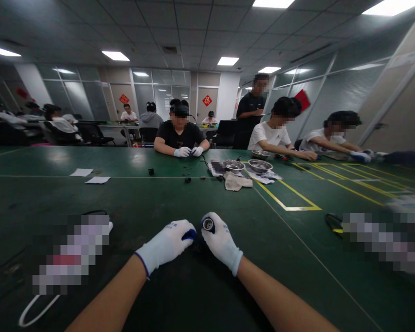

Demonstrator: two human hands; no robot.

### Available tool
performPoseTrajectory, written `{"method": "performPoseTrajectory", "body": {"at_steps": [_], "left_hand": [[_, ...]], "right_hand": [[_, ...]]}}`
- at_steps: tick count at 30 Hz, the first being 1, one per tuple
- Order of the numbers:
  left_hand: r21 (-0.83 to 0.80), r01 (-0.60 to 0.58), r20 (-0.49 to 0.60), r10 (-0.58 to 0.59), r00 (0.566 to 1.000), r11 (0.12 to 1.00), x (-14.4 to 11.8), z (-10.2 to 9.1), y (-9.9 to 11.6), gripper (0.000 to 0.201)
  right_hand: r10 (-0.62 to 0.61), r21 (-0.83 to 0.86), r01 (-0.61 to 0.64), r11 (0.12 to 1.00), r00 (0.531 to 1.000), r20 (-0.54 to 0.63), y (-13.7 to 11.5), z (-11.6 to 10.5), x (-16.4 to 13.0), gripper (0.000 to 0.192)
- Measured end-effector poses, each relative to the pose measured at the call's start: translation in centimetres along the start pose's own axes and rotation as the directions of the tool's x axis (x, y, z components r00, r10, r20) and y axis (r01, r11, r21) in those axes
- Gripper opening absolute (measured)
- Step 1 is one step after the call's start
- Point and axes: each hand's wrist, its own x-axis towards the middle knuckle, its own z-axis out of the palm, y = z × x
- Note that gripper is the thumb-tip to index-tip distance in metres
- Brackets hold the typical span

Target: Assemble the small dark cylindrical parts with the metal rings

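Near the table's point(200, 193) near edge, the right hand point(221, 240) in a white glove curls around a small round metal part point(208, 224), pinching it at the fingertips; only its shiny open end shows, the rest is hidden in the glove. The left hand point(168, 243), also gloved, is closed loosely, its fingertips meeting the right hand's. What lies between them is dark and hard to make out. Bare green tabletop stretches ahead towards the metal bowls point(247, 165) near the far edge.
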Motion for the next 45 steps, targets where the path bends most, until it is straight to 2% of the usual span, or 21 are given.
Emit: {"method": "performPoseTrajectory", "body": {"at_steps": [6, 11, 19, 28, 33, 37, 41, 45], "left_hand": [[-0.189, 0.030, -0.193, -0.067, 0.979, 0.982, 0.4, -0.7, 0.8, 0.023], [-0.382, -0.023, -0.295, -0.098, 0.951, 0.924, 0.2, -1.2, 2.1, 0.023], [-0.361, -0.112, -0.312, -0.007, 0.950, 0.926, 0.1, -0.7, 2.6, 0.011], [-0.477, -0.063, -0.213, -0.046, 0.976, 0.877, -0.1, -0.3, 3.8, 0.010], [-0.570, 0.029, -0.187, -0.164, 0.968, 0.821, 0.5, 1.0, 3.3, 0.009], [-0.486, 0.121, -0.189, -0.239, 0.953, 0.866, 0.5, 1.1, 4.0, 0.002], [-0.370, 0.207, -0.215, -0.301, 0.929, 0.905, 0.4, 1.1, 4.6, 0.008], [-0.297, 0.207, -0.245, -0.284, 0.927, 0.932, 0.3, 1.4, 4.3, 0.014]], "right_hand": [[-0.096, 0.128, 0.079, 0.989, 0.987, 0.127, -0.7, -0.9, 0.0, 0.014], [-0.087, 0.231, 0.044, 0.972, 0.980, 0.177, -1.0, -1.1, -0.1, 0.012], [-0.096, 0.209, 0.058, 0.976, 0.980, 0.175, -1.8, -1.1, -0.6, 0.005], [-0.106, 0.177, 0.060, 0.982, 0.959, 0.264, -2.5, -1.0, -1.0, 0.008], [-0.148, 0.120, 0.122, 0.985, 0.960, 0.238, -2.0, -0.6, -1.0, 0.008], [-0.164, 0.073, 0.152, 0.986, 0.966, 0.202, -1.4, -0.2, -0.9, 0.011], [-0.153, 0.042, 0.148, 0.988, 0.967, 0.201, -1.1, -0.1, -0.9, 0.013], [-0.140, 0.040, 0.135, 0.990, 0.970, 0.201, -1.1, -0.1, -0.9, 0.015]]}}
